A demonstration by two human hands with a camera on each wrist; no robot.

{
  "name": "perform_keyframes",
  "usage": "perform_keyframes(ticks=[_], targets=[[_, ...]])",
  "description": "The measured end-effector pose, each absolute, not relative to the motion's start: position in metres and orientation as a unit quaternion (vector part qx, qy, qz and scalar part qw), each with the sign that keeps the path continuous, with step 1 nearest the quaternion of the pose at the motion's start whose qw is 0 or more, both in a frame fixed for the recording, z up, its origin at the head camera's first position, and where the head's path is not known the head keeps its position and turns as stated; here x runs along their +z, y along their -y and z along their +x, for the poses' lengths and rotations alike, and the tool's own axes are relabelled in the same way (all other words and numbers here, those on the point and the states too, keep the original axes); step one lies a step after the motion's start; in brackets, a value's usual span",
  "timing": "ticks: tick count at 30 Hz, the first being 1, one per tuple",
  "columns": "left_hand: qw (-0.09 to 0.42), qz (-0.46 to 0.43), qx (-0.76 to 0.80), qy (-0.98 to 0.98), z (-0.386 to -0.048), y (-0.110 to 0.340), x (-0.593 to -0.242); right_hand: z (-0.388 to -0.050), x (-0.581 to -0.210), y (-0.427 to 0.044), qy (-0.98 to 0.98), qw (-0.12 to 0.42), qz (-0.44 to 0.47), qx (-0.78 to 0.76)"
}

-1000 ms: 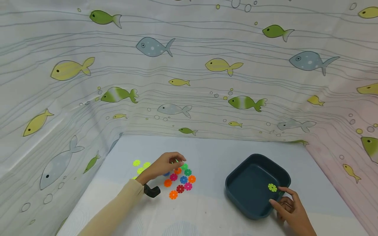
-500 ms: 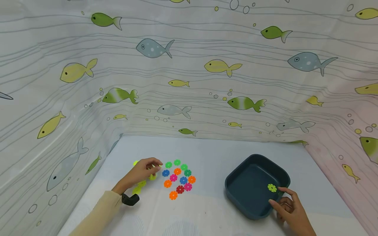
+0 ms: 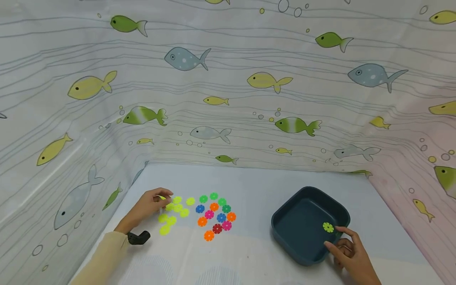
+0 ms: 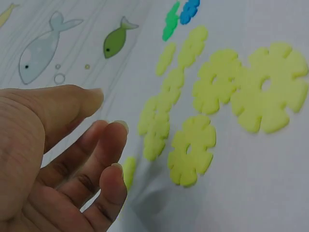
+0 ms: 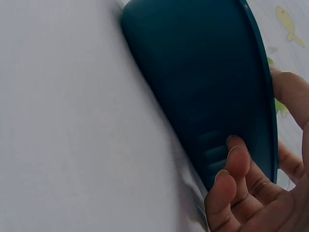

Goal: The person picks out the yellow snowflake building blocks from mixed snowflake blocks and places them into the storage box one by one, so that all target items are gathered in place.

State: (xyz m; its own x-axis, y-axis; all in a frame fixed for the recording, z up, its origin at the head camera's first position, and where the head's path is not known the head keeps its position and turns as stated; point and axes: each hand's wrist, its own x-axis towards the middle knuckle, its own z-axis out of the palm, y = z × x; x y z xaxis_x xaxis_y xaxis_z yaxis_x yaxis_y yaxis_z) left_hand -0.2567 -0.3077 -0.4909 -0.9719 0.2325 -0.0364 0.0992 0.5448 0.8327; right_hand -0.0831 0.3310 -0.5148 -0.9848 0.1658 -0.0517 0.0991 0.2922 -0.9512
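Observation:
My left hand (image 3: 149, 206) hovers by the left side of the yellow flower-shaped discs (image 3: 178, 207). In the left wrist view, the hand (image 4: 63, 150) has its thumb and bent fingers apart with nothing between them, beside the yellow discs (image 4: 285, 72). At the right, my right hand (image 3: 352, 253) holds the near right side of a dark blue square bin (image 3: 290, 245). The right wrist view shows the fingers of this hand (image 5: 260, 198) against the outer wall of the bin (image 5: 193, 63). One yellow disc (image 3: 328, 227) lies inside the bin.
Right of the yellow discs lie several green (image 3: 213, 196), blue (image 3: 200, 211), orange (image 3: 209, 238), pink (image 3: 227, 228) and red discs (image 3: 217, 231) on the white tabletop (image 3: 249, 253). A fish-patterned sheet (image 3: 242, 114) stands around the back and sides.
My left hand has moved left, from over the multicoloured discs to the far side of the yellow ones, uncovering discs it had hidden. The right hand and the bin have stayed in place.

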Motion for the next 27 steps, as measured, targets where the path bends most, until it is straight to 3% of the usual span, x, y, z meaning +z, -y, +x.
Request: perform_keyframes(ticks=[14, 27], targets=[[0.055, 0.015, 0.426, -0.903, -0.267, 0.325, -0.497, -0.083, -0.514, -0.330, 0.805, 0.027, -0.093, 0.585], [0.047, 0.013, 0.368, -0.928, -0.275, 0.318, -0.499, -0.083, -0.514, -0.330, 0.804, 0.028, -0.090, 0.587]])
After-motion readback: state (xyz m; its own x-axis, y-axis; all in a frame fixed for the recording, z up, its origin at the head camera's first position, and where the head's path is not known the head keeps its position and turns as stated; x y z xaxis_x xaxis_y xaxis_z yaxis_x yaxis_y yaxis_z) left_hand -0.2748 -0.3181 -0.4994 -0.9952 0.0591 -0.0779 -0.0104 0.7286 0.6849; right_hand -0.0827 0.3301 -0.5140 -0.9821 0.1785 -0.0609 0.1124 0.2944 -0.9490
